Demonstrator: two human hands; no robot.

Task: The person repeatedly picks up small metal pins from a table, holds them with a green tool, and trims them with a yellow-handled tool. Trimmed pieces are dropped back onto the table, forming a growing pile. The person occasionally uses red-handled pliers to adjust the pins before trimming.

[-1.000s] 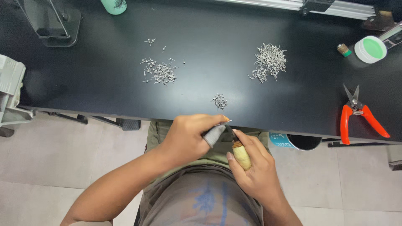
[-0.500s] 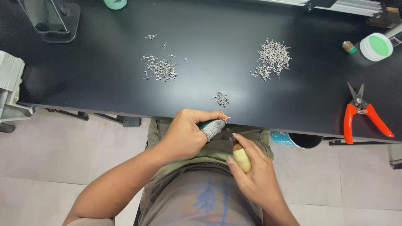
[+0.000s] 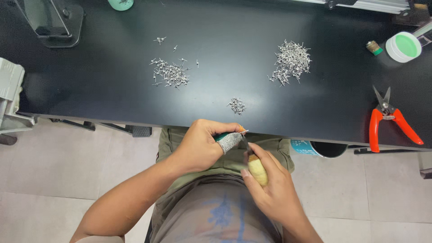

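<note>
My left hand (image 3: 201, 144) is closed over my lap, just below the table's front edge, with a grey fabric cot (image 3: 229, 141) on one finger. It pinches a tiny metal piece with an orange tip (image 3: 243, 131). My right hand (image 3: 270, 186) grips a tool with a pale yellow handle (image 3: 258, 171); its thin blade points up toward the left fingertips. A small heap of metal pins (image 3: 236, 105) lies on the black table (image 3: 225, 63) nearest the hands. Two larger heaps of pins lie further back, one at left (image 3: 170, 74) and one at right (image 3: 289, 62).
Orange-handled snips (image 3: 388, 119) lie at the table's right. A white tub with green contents (image 3: 403, 46) and a small vial (image 3: 373, 47) sit at back right. A dark stand (image 3: 54, 22) is at back left, grey equipment (image 3: 9, 96) at far left. A blue-rimmed bin (image 3: 317, 148) stands under the table.
Both hands have shifted slightly in the lap. The right hand has moved a little down and right, and the tool's blade now reaches up to the left fingertips.
</note>
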